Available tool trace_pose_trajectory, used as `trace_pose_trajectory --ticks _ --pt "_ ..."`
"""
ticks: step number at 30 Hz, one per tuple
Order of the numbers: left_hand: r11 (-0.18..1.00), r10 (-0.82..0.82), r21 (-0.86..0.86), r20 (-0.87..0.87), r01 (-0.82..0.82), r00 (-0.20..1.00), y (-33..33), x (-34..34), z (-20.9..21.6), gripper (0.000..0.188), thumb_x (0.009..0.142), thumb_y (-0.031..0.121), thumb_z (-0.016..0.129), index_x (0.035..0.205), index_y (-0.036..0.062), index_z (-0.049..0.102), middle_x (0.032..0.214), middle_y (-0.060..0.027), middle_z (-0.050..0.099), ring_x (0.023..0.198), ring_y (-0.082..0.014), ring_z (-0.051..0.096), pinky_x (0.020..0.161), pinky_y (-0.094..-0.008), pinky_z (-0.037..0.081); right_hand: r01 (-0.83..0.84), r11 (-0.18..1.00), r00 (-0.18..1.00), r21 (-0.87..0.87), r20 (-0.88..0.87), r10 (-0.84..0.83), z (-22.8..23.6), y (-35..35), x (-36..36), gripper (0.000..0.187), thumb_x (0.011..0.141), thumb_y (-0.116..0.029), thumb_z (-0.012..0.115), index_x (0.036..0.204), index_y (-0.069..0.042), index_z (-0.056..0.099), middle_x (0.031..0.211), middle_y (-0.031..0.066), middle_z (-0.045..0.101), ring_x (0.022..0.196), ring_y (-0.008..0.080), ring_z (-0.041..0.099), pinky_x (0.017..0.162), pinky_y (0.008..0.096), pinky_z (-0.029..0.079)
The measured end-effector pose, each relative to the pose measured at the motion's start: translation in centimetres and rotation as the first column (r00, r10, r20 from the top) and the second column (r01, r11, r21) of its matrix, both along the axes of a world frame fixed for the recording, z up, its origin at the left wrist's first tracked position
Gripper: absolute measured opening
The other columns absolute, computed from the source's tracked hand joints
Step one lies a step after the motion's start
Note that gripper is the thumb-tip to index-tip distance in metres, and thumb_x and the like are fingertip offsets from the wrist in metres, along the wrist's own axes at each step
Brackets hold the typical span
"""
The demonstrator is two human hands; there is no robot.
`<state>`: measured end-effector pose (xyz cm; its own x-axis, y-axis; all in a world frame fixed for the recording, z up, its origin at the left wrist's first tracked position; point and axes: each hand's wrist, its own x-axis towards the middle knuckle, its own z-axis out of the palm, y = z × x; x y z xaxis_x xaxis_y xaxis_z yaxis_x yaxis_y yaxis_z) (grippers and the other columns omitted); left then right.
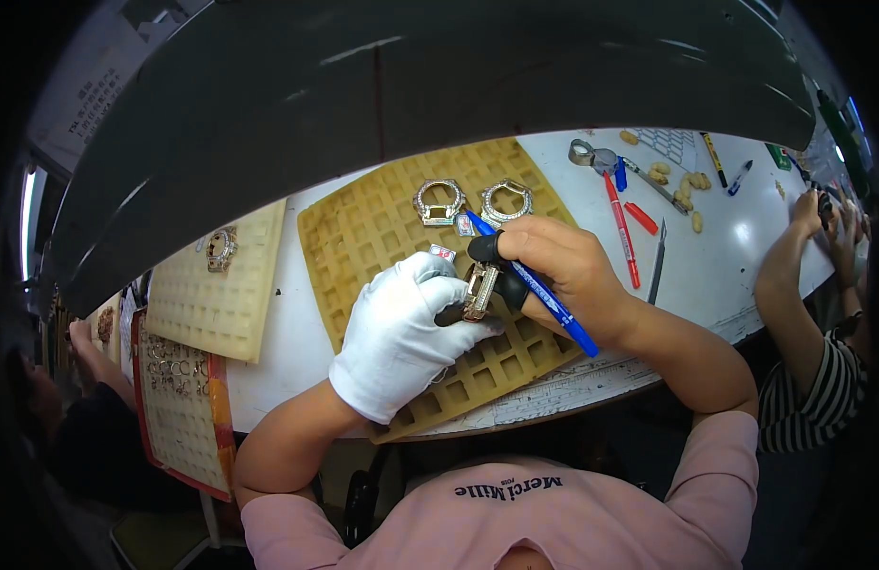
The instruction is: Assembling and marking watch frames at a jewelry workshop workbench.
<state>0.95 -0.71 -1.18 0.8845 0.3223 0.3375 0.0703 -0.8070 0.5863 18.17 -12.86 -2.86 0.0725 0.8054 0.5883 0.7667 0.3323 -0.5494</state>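
My left hand [392, 328], in a white glove, is closed around a metal watch case [480, 293] set with small sparkling stones, held on edge. My right hand [577, 275] wears black finger covers on the thumb and a finger. It grips a blue pen [563, 318] that slants across the palm, its tip end pointing up and left. The right fingertips also touch the watch case's side. Beneath both hands lies a yellowish grid tray [340, 223]. Two more stone-set watch cases, a left one [439, 182] and a right one [528, 201], rest on it, with a small tag [464, 226] between.
A dark curved shade [458, 76] spans above the table. To the right lie a red pen [620, 228], a red cap [641, 218], tweezers [657, 266], a metal tool [596, 157] and peanuts [687, 190]. A paler tray [259, 304] is at left. Co-workers' arms [786, 266] show at both sides.
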Motion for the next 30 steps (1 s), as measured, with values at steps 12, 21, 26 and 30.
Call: trace_pose_trajectory --ticks 12,21,26,30 --pt "0.997 -0.026 0.073 -0.007 0.026 1.0 -0.2 0.0 0.4 0.023 0.066 0.026 0.083 0.072 0.0096 0.067 0.077 -0.0098 0.058 0.067 -0.0287 0.06 0.058 -0.0392 0.048 -0.003 0.999 1.0 -0.044 0.023 0.004 -0.1 0.1 0.0 0.04 0.063 0.004 0.062 0.103 0.001 0.061 0.097 0.0153 0.064 0.088 0.0336 0.064 0.076 0.0388 0.053" --pt "0.998 0.034 0.048 0.013 -0.034 0.999 -0.2 -0.2 1.6 0.021 0.068 0.024 0.081 0.081 0.0108 0.071 0.082 -0.0062 0.062 0.073 -0.0262 0.062 0.065 -0.0376 0.049 0.021 0.989 0.999 0.149 0.046 -0.028 1.0 -0.2 0.7 0.026 0.074 0.001 0.067 0.099 0.002 0.062 0.083 0.015 0.065 0.073 0.0282 0.064 0.067 0.0339 0.051" --pt "0.997 0.06 0.038 -0.005 -0.06 0.998 -0.1 -0.4 1.5 0.022 0.068 0.024 0.082 0.083 0.0107 0.072 0.089 -0.008 0.064 0.08 -0.0271 0.062 0.07 -0.0376 0.05 0.034 0.964 0.997 0.265 0.055 -0.05 1.3 -1.1 0.2 0.02 0.088 -0.012 0.064 0.103 0.0 0.059 0.079 0.0095 0.069 0.063 0.0188 0.065 0.058 0.0305 0.051" --pt "0.998 0.049 0.026 0.09 -0.051 0.995 0.2 -0.3 0.5 0.023 0.064 0.018 0.084 0.081 0.0091 0.072 0.089 -0.0088 0.064 0.08 -0.0275 0.062 0.07 -0.0376 0.049 -0.16 0.943 0.987 0.292 0.066 0.147 1.1 -1.6 0.3 0.017 0.085 -0.009 0.065 0.099 -0.005 0.057 0.074 0.0051 0.069 0.057 0.0169 0.062 0.053 0.0293 0.048"
